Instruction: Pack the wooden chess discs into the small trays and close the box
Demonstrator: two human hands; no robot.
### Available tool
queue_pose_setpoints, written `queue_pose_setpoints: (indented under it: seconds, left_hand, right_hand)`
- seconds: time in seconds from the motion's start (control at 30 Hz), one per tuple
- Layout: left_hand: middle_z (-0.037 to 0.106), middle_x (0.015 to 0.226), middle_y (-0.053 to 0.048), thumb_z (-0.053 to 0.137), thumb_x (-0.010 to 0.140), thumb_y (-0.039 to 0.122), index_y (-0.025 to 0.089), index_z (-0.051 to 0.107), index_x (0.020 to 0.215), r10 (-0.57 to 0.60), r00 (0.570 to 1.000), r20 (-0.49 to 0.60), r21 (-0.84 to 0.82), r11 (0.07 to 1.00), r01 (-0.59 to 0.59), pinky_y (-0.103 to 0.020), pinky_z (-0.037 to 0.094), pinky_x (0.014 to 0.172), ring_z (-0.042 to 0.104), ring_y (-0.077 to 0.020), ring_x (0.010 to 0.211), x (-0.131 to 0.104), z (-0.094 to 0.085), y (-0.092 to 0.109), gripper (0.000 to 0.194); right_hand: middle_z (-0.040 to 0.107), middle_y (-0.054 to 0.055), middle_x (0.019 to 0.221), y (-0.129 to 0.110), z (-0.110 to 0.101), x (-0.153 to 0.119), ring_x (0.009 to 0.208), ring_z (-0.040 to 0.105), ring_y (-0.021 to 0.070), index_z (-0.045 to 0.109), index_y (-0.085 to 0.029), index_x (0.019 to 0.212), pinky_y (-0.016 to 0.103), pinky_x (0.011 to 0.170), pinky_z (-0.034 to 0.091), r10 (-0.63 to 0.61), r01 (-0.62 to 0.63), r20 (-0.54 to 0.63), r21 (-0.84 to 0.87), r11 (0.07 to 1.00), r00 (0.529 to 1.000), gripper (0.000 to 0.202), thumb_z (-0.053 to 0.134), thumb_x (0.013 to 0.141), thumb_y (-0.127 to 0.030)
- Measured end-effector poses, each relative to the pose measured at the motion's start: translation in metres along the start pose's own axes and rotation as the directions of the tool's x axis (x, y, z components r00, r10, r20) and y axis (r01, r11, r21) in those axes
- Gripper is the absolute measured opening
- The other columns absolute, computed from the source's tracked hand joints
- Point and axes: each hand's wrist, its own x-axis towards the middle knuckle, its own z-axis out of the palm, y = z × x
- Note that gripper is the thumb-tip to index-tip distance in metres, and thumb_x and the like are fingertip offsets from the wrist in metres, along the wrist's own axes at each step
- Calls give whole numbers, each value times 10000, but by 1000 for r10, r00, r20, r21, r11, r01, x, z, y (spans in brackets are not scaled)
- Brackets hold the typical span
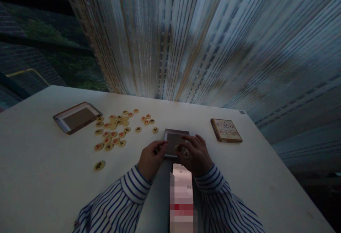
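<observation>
An open shallow box (176, 132) with a brown inside lies in front of me. My left hand (151, 159) is closed at its left edge, thumb and index finger pinched there. Over the right part of the box is my right hand (196, 153), its fingers bent round a small round Chinese chess piece (177, 147). Another piece (186, 153) shows by the palm of that hand; whether it is held or lies in the box, I cannot tell. To the left, many loose chess pieces (113, 134) with red or black characters are spread on the table.
A second open box part (69, 130) lies at the far left. One lone piece (99, 165) sits nearer me. On the right is a flat printed box (227, 130). A phone (181, 190) lies between my forearms on the white table (53, 179). Strip curtains (165, 41) hang behind.
</observation>
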Motion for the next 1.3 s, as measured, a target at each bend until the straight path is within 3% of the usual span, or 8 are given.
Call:
queue_pose_setpoints:
  seconds: [0.17, 0.37, 0.63, 0.9, 1.3]
  left_hand:
    - [676, 761, -55, 471, 759, 376, 142, 670, 875, 23, 996, -85, 100, 995, -15, -265, 474, 582, 576, -142, 599, 2, -5, 0, 329]
    - [673, 779, -55, 463, 757, 357, 143, 659, 879, 14, 997, -79, 138, 990, -3, -263, 470, 572, 563, -136, 585, 4, -3, -4, 314]
    - [672, 749, -46, 467, 756, 343, 149, 653, 876, 3, 997, -76, 147, 989, 9, -264, 476, 593, 571, -139, 598, 4, -4, -5, 294]
    - [671, 736, -45, 476, 754, 329, 146, 648, 884, -11, 998, -69, 151, 988, 21, -264, 478, 599, 580, -142, 603, 5, -2, -9, 283]
    - [669, 741, -38, 473, 757, 334, 158, 650, 866, -20, 998, -61, 161, 986, 30, -266, 477, 612, 576, -140, 606, 5, -3, -7, 272]
  right_hand:
    - [582, 81, 1151, 17, -3, -1, 1075, 498, 250, 630, -234, 867, 468, 957, 255, 38, -27, 188, -62, 998, 981, 166, 613, 715, -298]
    - [572, 85, 1177, 19, -5, 4, 1147, 446, 278, 649, -249, 866, 524, 952, 245, 77, -56, 335, -74, 996, 939, 173, 620, 719, -335]
    - [562, 102, 1200, 22, -9, 14, 1178, 418, 317, 656, -251, 898, 611, 904, 263, 96, -57, 530, -91, 994, 842, 218, 617, 724, -377]
    - [547, 109, 1218, 23, -10, 23, 1206, 382, 330, 671, -251, 880, 631, 903, 249, 106, -61, 628, -93, 994, 771, 214, 612, 726, -386]
    - [562, 97, 1174, 17, -7, 27, 1202, 380, 313, 682, -242, 849, 581, 908, 284, 145, -97, 635, -110, 989, 759, 190, 629, 719, -368]
